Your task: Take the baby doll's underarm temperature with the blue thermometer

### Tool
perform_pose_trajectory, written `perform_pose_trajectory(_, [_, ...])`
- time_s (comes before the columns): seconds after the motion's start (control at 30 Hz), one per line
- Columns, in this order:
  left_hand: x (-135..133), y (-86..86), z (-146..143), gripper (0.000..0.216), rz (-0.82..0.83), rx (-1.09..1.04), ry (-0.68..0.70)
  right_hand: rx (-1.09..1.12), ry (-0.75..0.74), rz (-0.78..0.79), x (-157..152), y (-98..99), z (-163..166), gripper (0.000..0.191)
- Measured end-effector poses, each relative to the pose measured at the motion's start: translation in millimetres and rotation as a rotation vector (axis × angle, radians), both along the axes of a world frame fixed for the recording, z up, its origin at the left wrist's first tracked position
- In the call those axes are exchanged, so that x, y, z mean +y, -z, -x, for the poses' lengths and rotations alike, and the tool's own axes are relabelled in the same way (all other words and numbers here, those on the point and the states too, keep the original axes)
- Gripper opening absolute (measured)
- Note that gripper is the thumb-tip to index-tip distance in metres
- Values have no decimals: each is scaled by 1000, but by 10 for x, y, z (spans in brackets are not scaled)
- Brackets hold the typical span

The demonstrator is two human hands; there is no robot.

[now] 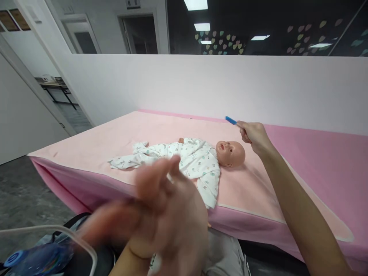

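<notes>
A baby doll point(230, 154) in a white patterned outfit lies on its back on the pale pink sheet, its head to the right and its legs to the left. My right hand point(253, 136) is raised above the bed beyond the doll's head, its fingers closed around one end of a slim blue stick-like object point(230, 120). What kind of object this is cannot be made out. Close to the camera, my left hand point(172, 214) covers part of the doll's near side. Motion smears its fingers, so I cannot tell whether they hold anything.
Pale pink sheet point(94, 143) over a darker pink cover point(322, 153) meets a white wall point(230, 84) with a window above. At the lower left are a blue bottle point(40, 258) and a white cable point(31, 229). A white door point(23, 115) stands left of the bed.
</notes>
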State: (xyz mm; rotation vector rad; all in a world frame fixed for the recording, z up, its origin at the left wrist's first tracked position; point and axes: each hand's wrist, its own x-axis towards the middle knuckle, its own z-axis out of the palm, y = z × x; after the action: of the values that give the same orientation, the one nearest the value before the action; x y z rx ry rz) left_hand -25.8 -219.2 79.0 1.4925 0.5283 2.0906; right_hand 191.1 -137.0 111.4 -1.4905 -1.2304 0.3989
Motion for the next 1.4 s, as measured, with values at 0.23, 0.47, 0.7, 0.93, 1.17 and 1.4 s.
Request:
perform_pose_trajectory(0.23, [1286,289,-253,26,123,160,241,-715,524,38,-753,869,-154,45])
perform_pose_trajectory(0.47, [1877,857,-292,17,285,752,410,-1135,333,268,-816,1463,137,50])
perform_pose_trajectory(0.7, [1811,865,-217,11,267,812,494,-1136,166,543,-629,1445,438,43])
perform_pose_trajectory(0.93, [1759,868,-195,15,312,787,456,-1089,53,574,-320,731,605,29])
perform_pose_trajectory(1.17, [1782,914,-184,15,310,729,417,-831,43,29,405,826,869,26])
perform_pose_trajectory(1.4, [1795,914,-185,19,293,633,483,-528,-65,-394,494,1376,799,25])
